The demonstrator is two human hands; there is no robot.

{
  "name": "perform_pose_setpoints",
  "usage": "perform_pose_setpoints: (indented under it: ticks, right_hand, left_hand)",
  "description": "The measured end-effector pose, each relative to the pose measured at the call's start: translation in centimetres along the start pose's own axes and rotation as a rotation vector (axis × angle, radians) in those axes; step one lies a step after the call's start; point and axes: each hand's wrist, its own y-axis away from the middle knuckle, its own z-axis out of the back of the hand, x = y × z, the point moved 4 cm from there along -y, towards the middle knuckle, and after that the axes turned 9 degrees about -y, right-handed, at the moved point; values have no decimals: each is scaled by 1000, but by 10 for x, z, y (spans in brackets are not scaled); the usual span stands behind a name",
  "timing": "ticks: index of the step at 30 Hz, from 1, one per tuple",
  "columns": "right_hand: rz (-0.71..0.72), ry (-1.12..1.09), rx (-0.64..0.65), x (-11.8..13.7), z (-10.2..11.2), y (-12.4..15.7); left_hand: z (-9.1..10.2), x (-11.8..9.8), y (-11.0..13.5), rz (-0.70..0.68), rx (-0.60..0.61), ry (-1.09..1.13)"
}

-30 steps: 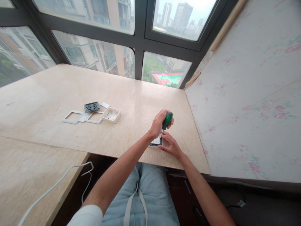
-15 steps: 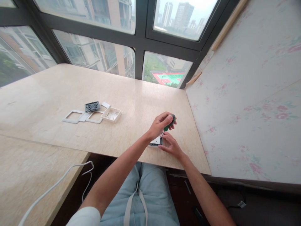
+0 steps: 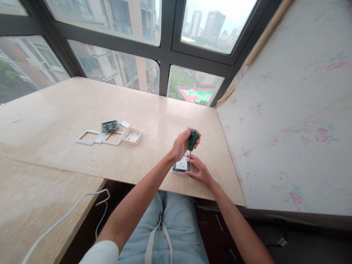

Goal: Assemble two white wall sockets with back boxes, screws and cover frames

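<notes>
Near the front edge of the pale counter [image 3: 165, 121], a small socket [image 3: 181, 164] lies flat, face up, just short of the drop to the lap. Off to the left, well apart from it, loose parts: white frames [image 3: 84, 142], a white open box [image 3: 139, 138], a dark module [image 3: 110, 126].

Left hand [image 3: 181, 145]: fingers wrapped around the screwdriver handle. Right hand [image 3: 199, 169]: thumb at the near right corner of the socket, fingers at its far side, the right end grasped between them.

Socket: white slotted face, dark border, shallow white base. Outline roughly square as seen, so no clear long axis; slots point up. Likely light, stiff plastic, smooth enough to skate on polished stone. Best hold, I judge, is by the outer side walls, pressed down, fingers off the face; thin dark edges could chip or crack under force.

Screwdriver [image 3: 192, 138]: green-and-black handle up, shaft down, long axis nearly upright, handle leaning slightly rightward of the tip. Probably firm and a bit heavier at the handle; take it there, in line with the shaft.

Tip: comes down at the socket's right border; whether seated in a screw, too small to tell.
</notes>
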Motion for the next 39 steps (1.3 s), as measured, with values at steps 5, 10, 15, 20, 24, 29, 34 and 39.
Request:
perform_pose_setpoints:
  ticks: [5,10,15,20,24,29,34,39]
  right_hand:
    - [-2,23,9,0,1,-1]
    - [-19,32,33,6,1,-1]
    - [-110,58,87,10,4,1]
    - [-121,21,-24,42,13,-13]
    - [18,-100,-124,109,8,-47]
    - [136,-135,-90,174,-22,-91]
    - [137,-155,-153,184,-39,-111]
    - [128,-157,-156,184,-40,-109]
  left_hand:
    - [5,-35,11,-85,-87,43]
    - [16,-57,34,-187,-109,-19]
    - [34,-67,57,-240,-224,-51]
    - [42,-72,68,-254,-267,-82]
    - [41,-69,74,-262,-271,-198]
    - [40,-65,85,-275,-238,-241]
    - [48,-68,95,-315,-263,-236]
    - [57,-64,99,-297,-252,-199]
